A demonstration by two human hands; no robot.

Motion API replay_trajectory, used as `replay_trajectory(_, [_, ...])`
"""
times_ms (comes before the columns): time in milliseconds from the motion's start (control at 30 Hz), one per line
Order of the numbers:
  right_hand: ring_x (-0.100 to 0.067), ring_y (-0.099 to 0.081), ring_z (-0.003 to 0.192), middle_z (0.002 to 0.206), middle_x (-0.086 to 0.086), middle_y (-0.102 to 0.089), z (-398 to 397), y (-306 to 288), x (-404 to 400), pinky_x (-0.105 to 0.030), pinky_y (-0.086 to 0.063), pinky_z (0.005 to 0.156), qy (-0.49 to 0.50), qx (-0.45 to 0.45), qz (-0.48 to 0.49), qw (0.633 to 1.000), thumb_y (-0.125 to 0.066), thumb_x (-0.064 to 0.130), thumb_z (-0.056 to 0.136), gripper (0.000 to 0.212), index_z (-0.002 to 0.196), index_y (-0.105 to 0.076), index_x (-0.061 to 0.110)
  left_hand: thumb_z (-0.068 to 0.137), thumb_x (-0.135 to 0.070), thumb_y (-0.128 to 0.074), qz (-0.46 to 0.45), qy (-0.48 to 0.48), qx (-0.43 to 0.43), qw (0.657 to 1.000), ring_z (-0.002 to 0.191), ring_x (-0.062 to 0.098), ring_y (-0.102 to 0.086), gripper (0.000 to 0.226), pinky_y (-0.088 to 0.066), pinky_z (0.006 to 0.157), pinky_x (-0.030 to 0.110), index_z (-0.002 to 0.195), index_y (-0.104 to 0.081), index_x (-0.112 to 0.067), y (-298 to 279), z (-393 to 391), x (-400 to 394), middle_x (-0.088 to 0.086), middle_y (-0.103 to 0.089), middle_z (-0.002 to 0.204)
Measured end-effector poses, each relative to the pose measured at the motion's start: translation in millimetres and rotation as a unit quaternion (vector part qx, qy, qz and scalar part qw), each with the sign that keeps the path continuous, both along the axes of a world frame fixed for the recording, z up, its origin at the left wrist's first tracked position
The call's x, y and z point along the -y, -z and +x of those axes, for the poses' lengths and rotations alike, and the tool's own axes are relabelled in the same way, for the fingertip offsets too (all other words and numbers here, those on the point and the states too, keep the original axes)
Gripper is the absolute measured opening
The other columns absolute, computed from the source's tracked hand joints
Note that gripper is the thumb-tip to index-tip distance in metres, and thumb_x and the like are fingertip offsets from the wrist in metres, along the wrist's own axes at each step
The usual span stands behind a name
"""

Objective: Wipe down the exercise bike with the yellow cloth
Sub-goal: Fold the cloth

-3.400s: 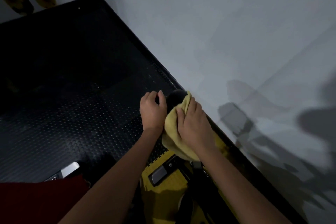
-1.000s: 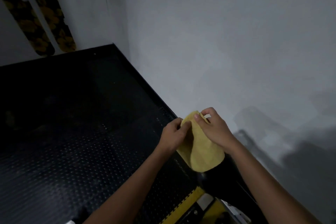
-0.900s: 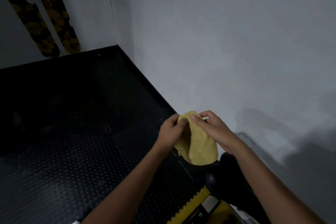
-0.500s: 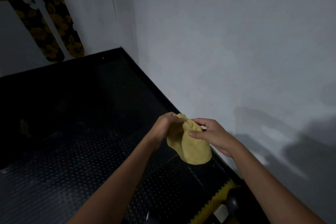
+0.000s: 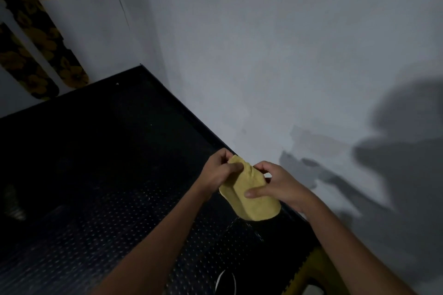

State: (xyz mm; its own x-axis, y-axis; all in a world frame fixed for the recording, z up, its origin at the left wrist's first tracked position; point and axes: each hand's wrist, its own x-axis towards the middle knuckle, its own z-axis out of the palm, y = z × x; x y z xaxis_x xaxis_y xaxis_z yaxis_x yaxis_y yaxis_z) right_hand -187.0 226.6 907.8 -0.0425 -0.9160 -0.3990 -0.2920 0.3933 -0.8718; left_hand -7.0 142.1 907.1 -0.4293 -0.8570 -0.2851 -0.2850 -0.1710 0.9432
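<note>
Now both hands, left hand [image 5: 217, 170] and right hand [image 5: 279, 187], pinch the soft yellow cloth [image 5: 249, 195] (rounded, folded) between curled fingers.

The yellow cloth [image 5: 249, 193] is held between both hands above the black studded rubber floor mat [image 5: 96, 175], the left hand [image 5: 217, 172] at nine o'clock of it, the right hand [image 5: 279, 187] at three o'clock. The grey plaster wall [image 5: 275, 55] is met by the mat's edge from twelve to four o'clock.
</note>
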Motion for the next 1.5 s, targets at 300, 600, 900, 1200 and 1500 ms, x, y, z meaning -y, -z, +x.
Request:
replay_trajectory(300, [-0.022, -0.074, 0.091, 0.094, -0.002, -0.077, -11.3, 35.8, 33.2, -0.046, -0.057, 0.085, 0.095, 0.015, 0.006, 0.995, -0.084, 0.025, 0.080, 0.023, 0.100, -0.073, 0.020, 0.089, -0.017, -0.069, -0.016, -0.008, 0.017, 1.000, 0.074, 0.010, -0.052, 0.017, -0.044, 0.068, 0.028, 0.086, -0.052, -0.018, 31.7, -22.8, 57.0, -0.003, -0.057, 0.080])
replay_trajectory(600, [-0.026, -0.070, 0.084, 0.097, -0.019, -0.075, -4.9, 68.1, 40.7, -0.044, -0.057, 0.078, 0.199, 0.091, 0.039, 0.975, -0.083, 0.019, 0.075, 0.030, 0.102, -0.076, 0.009, 0.096, -0.023, -0.061, 0.005, 0.023, 0.084, 0.996, 0.070, 0.014, -0.047, 0.016, -0.040, 0.063, 0.030, 0.088, -0.048, -0.019, 74.8, -40.9, 103.2, -0.001, -0.052, 0.076])
replay_trajectory(900, [-0.024, -0.069, 0.102, 0.114, -0.007, -0.072, 14.7, 100.1, 61.2, -0.048, -0.059, 0.089, 0.418, 0.110, 0.051, 0.900, -0.075, 0.028, 0.088, 0.027, 0.113, -0.069, 0.021, 0.101, -0.031, -0.054, 0.021, 0.155, 0.141, 0.978, 0.086, 0.018, -0.055, 0.021, -0.046, 0.078, 0.035, 0.115, -0.052, -0.015, 104.6, -57.1, 155.4, -0.006, -0.055, 0.091])
replay_trajectory(1200, [-0.025, -0.065, 0.105, 0.118, -0.007, -0.064, 32.4, 143.1, 53.9, -0.045, -0.058, 0.090, 0.540, 0.139, 0.087, 0.825, -0.087, 0.006, 0.070, 0.065, 0.129, -0.060, 0.014, 0.087, 0.003, -0.061, 0.169, 0.202, 0.130, 0.956, 0.092, 0.023, -0.062, 0.037, -0.052, 0.066, 0.034, 0.116, -0.052, -0.017, 150.9, -50.6, 154.1, 0.008, -0.061, 0.110])
replay_trajectory(1500, [-0.005, -0.060, 0.085, 0.106, 0.001, -0.066, 38.6, 251.6, 21.5, -0.022, -0.052, 0.064, 0.558, 0.079, 0.152, 0.812, -0.079, 0.007, 0.081, 0.045, 0.123, -0.067, 0.020, 0.089, -0.001, -0.071, 0.173, 0.214, 0.179, 0.945, 0.087, 0.006, -0.063, 0.044, -0.052, 0.064, 0.021, 0.127, -0.056, -0.015, 259.2, -47.3, 126.2, -0.006, -0.065, 0.099])
